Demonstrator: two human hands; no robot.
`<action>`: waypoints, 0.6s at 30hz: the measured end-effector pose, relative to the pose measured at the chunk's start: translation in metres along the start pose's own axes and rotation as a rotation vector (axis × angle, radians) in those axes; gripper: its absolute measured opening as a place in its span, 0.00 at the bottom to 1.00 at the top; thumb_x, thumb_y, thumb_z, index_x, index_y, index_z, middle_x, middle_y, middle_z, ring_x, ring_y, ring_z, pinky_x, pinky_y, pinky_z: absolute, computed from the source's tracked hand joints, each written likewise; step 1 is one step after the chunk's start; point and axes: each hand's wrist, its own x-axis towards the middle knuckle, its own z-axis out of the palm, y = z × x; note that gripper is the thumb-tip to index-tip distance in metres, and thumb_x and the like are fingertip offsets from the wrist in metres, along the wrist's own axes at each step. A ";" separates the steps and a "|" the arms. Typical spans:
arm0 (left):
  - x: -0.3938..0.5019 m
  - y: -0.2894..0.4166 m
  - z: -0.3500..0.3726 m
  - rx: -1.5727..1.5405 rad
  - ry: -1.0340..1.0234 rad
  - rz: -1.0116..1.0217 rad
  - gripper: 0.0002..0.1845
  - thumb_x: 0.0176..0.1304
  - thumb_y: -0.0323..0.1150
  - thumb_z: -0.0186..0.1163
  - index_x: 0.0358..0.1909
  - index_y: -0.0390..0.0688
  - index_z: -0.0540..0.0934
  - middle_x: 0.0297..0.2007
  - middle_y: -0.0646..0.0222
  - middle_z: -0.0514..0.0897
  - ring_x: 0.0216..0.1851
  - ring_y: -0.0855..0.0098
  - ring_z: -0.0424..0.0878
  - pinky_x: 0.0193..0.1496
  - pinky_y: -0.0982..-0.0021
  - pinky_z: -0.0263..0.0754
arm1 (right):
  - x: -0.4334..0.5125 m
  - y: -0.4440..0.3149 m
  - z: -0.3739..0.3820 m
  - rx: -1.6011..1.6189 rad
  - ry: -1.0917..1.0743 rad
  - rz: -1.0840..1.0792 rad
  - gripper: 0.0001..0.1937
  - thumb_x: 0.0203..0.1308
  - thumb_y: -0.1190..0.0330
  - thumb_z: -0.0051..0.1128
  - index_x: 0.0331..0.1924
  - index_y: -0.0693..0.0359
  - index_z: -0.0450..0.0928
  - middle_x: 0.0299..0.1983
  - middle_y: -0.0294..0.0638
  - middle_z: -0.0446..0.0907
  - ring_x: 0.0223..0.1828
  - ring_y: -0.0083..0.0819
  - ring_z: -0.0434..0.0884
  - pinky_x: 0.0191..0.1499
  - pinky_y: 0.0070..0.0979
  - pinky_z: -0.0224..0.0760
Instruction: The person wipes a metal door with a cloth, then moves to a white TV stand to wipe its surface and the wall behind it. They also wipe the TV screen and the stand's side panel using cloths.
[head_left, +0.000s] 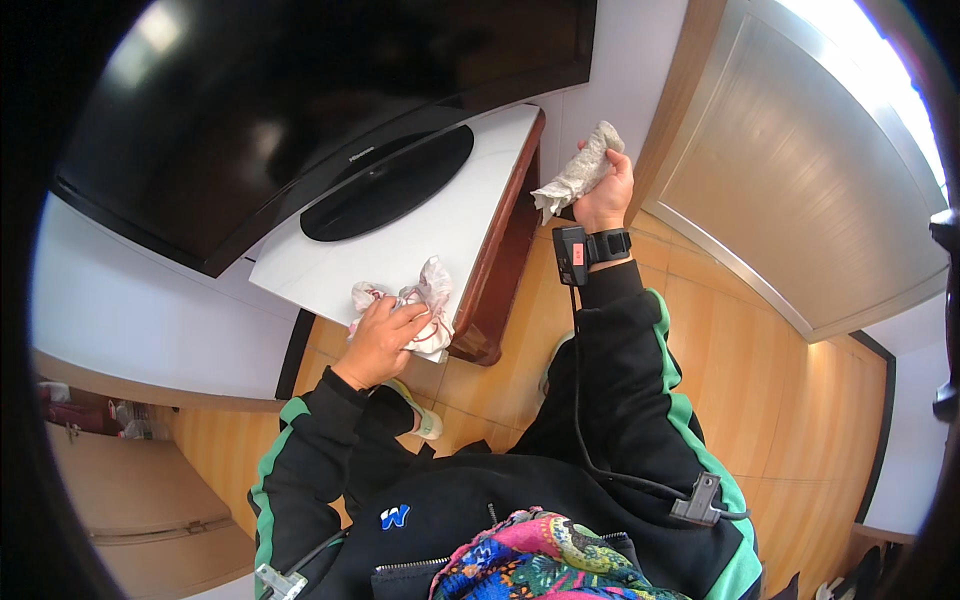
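Note:
My right hand (606, 187) grips a crumpled, rolled-up greyish-white cloth (581, 171), held up past the right side of a low TV stand with a white top (480, 180). At the stand's near end, my left hand (382, 341) rests on a crumpled white plastic bag (435, 296) with red marks, its fingers pressed on or around it. Whether those fingers close on the bag is hard to tell. A large black Hisense television (337, 75) stands on the top, on its dark oval base (390, 191).
Right of the stand is a metal-framed door panel (795, 172) in a wooden frame. The stand has a reddish-brown wooden side (499, 300). Cardboard boxes (150, 487) lie at the lower left. Dark items are at the lower right. A black cable runs along my right sleeve.

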 end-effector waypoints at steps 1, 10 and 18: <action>0.000 -0.001 0.000 -0.018 0.000 -0.008 0.29 0.45 0.16 0.58 0.55 0.40 0.83 0.56 0.65 0.82 0.47 0.52 0.72 0.54 0.57 0.70 | 0.000 0.000 0.000 -0.002 -0.011 0.002 0.20 0.70 0.61 0.40 0.59 0.62 0.74 0.45 0.49 0.83 0.43 0.40 0.81 0.49 0.39 0.77; 0.003 -0.002 -0.003 0.001 -0.045 -0.025 0.27 0.50 0.17 0.57 0.55 0.41 0.83 0.58 0.67 0.81 0.50 0.54 0.73 0.56 0.57 0.70 | -0.005 -0.004 0.005 0.023 -0.101 0.032 0.22 0.67 0.57 0.43 0.58 0.61 0.73 0.44 0.48 0.82 0.42 0.42 0.80 0.49 0.40 0.76; 0.008 -0.007 -0.004 0.003 -0.060 -0.033 0.26 0.52 0.18 0.58 0.56 0.41 0.83 0.59 0.67 0.81 0.53 0.54 0.73 0.59 0.55 0.69 | -0.011 -0.009 0.012 -0.041 -0.063 0.026 0.22 0.69 0.55 0.43 0.56 0.60 0.74 0.44 0.46 0.82 0.44 0.41 0.81 0.50 0.40 0.76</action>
